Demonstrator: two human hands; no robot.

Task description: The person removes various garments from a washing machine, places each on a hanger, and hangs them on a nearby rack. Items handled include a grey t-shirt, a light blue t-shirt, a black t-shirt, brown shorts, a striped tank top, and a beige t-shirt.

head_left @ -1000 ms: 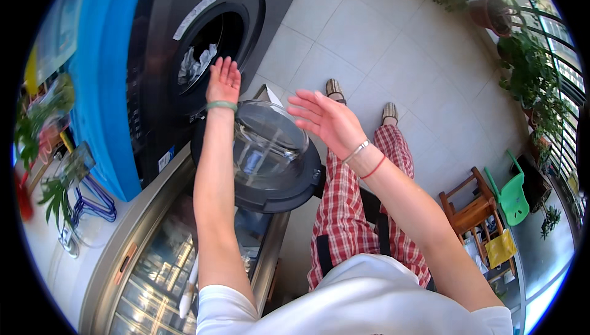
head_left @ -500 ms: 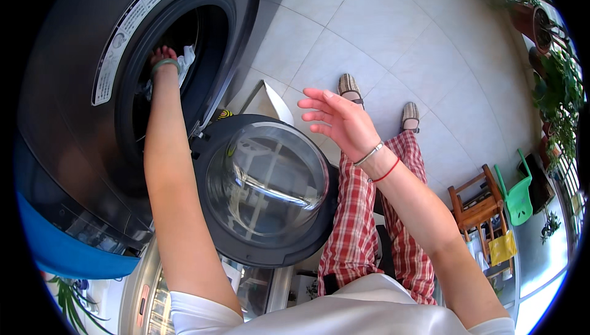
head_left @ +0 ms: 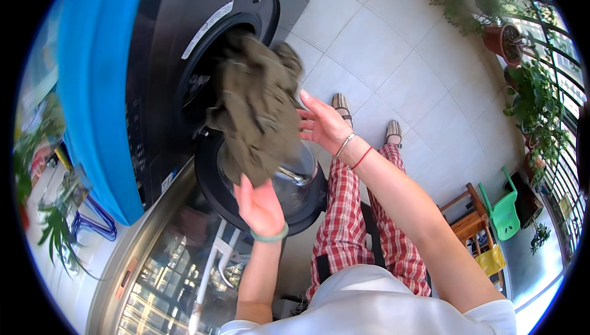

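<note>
A bunched olive-brown garment (head_left: 255,107), blurred at its top, hangs in front of the black washing machine's (head_left: 172,83) round opening, over the open door (head_left: 212,193). At its lower edge my left hand (head_left: 259,207) is closed on the cloth; the fingertips are partly hidden by it. Beside the garment's right edge is my right hand (head_left: 327,125), fingers apart, its tips close to the fabric. Whether they touch it I cannot tell. Inside the dark drum, a bit of grey-white cloth (head_left: 200,83) shows.
A blue cover (head_left: 101,89) drapes the machine's left side. Below the door stands a white rack (head_left: 212,261) by a glass panel. Potted plants (head_left: 507,43) line the barred window at right, near a wooden chair (head_left: 470,227) and a green plastic chair (head_left: 507,215).
My left hand has come out of the drum and down toward me, with the olive-brown garment now in it. My right hand stays raised and open, now beside the cloth. The view has shifted.
</note>
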